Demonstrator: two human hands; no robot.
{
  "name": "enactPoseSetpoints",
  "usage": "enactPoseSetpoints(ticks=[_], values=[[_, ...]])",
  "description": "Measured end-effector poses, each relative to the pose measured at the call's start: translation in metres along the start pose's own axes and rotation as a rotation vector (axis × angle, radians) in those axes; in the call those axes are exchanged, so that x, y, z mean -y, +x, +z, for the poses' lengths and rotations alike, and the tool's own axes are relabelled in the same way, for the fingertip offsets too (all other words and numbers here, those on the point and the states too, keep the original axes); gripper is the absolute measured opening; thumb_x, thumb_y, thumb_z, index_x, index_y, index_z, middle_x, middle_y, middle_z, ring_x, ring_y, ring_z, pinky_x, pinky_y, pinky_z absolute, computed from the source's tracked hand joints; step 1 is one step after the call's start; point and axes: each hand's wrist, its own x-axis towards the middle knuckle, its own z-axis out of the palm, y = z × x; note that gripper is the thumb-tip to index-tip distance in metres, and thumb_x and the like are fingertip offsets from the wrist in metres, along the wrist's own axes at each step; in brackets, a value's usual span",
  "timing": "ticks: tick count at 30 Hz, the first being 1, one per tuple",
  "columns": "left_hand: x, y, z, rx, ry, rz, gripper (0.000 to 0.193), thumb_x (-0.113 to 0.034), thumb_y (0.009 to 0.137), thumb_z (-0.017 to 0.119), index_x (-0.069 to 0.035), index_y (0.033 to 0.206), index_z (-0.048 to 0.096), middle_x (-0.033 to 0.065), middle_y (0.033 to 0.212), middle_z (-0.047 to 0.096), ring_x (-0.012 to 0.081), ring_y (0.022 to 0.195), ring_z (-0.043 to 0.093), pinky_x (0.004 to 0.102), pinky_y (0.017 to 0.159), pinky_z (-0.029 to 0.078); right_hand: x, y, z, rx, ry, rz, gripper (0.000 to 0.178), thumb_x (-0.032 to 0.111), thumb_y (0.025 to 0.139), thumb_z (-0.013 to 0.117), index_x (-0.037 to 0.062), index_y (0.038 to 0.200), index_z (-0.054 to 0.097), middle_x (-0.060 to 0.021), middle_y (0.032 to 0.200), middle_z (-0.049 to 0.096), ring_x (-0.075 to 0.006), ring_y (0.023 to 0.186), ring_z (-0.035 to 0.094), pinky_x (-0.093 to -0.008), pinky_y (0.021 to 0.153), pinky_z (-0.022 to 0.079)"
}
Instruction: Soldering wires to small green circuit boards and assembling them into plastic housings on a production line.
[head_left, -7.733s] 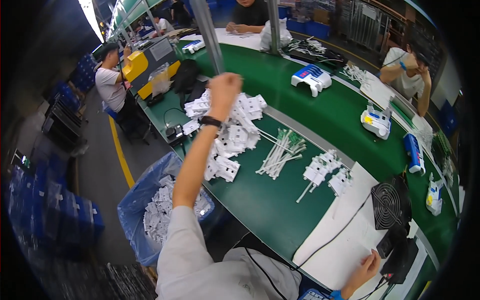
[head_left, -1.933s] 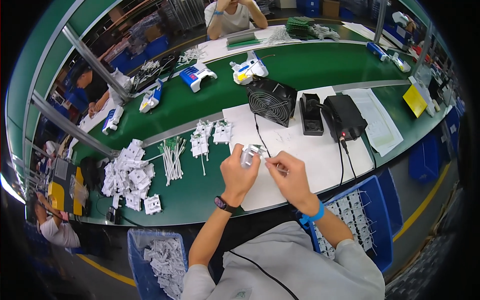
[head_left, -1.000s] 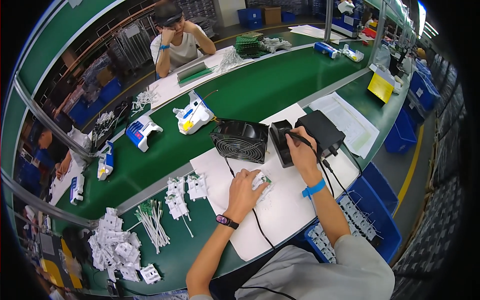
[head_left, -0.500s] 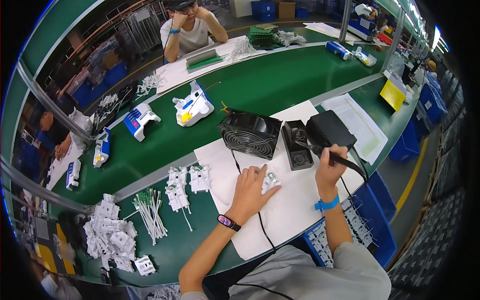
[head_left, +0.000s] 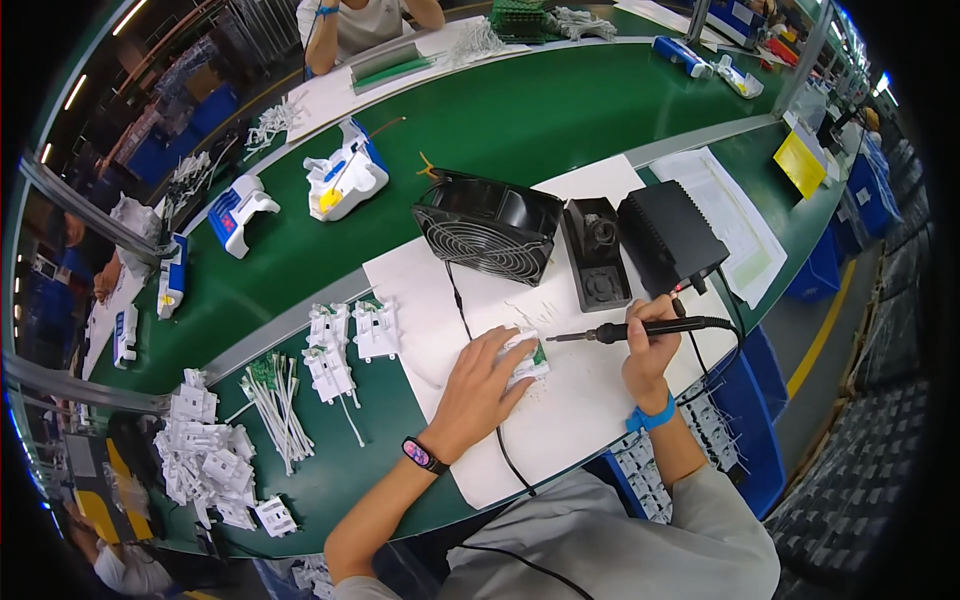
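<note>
A soldering iron [head_left: 655, 327] is gripped in my right hand [head_left: 650, 362], its metal tip pointing left. The tip hovers beside a small white plastic part [head_left: 535, 368] that carries a green circuit board. My left hand [head_left: 482, 388] presses this part onto the white sheet [head_left: 590, 400], its fingers closed around the left side and partly covering it. Beyond the iron stands its black holder [head_left: 603, 285], with nothing in the cradle. A black box-shaped soldering station [head_left: 672, 238] is to the right of the holder, and a black fan [head_left: 488, 225] to the left.
White plastic parts lie piled [head_left: 208, 455] at left, near a bundle of white wires [head_left: 280, 420] with green boards. Several white housings [head_left: 328, 350] lie closer. Blue-and-white shells [head_left: 345, 172] rest on the green belt [head_left: 440, 130]. A blue bin [head_left: 745, 425] stands right; a person [head_left: 370, 25] sits opposite.
My right hand has brought the soldering iron out of its holder and swung it level, tip toward the white part. My left hand stays on that part. The view has tilted down.
</note>
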Motion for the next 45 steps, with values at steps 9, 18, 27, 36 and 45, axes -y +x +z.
enactPoseSetpoints(ticks=[9,18,27,36,45], values=[[0.005,0.003,0.000,0.024,0.113,0.057,0.039,-0.017,0.086,0.074,-0.013,0.124,0.067,0.0160,0.136,0.055,0.0351,0.127,0.052,0.0433,0.104,0.045,-0.004,-0.003,0.000,0.090,-0.033,0.032,0.019,0.010,0.094,0.064,0.0047,0.090,0.046,-0.0009,0.075,0.047,-0.0064,0.064,0.037,-0.0232,0.057,0.030],[0.005,0.007,-0.004,0.033,0.087,0.061,0.038,-0.018,0.084,0.075,-0.014,0.122,0.070,0.0155,0.133,0.057,0.0349,0.124,0.055,0.0422,0.101,0.047,-0.004,-0.002,0.002,0.133,-0.065,0.037,0.022,0.013,0.093,0.066,0.0042,0.088,0.046,-0.0012,0.071,0.049,-0.0056,0.061,0.037,-0.0230,0.054,0.028],[0.012,0.003,0.002,-0.015,0.061,0.064,0.041,-0.019,0.087,0.073,-0.009,0.126,0.066,0.0172,0.137,0.056,0.0343,0.128,0.051,0.0435,0.104,0.045,-0.001,0.001,0.002,0.163,-0.085,0.048,0.024,0.013,0.092,0.067,0.0038,0.086,0.046,-0.0018,0.069,0.050,-0.0058,0.059,0.038,-0.0237,0.052,0.028],[0.007,0.003,0.003,0.024,0.159,0.056,0.044,-0.024,0.089,0.072,-0.009,0.130,0.064,0.0167,0.139,0.056,0.0338,0.129,0.051,0.0445,0.107,0.045,-0.005,-0.001,-0.005,0.066,-0.201,-0.119,0.021,0.011,0.092,0.064,0.0023,0.085,0.046,-0.0044,0.067,0.048,-0.0098,0.058,0.039,-0.0258,0.052,0.030],[0.006,0.004,-0.003,0.054,0.200,0.020,0.044,-0.023,0.088,0.073,-0.017,0.131,0.065,0.0121,0.140,0.056,0.0330,0.131,0.050,0.0433,0.109,0.044,-0.003,-0.002,-0.005,0.084,-0.069,-0.113,0.020,0.007,0.090,0.065,0.0017,0.083,0.047,-0.0049,0.067,0.048,-0.0100,0.057,0.041,-0.0258,0.051,0.032]])
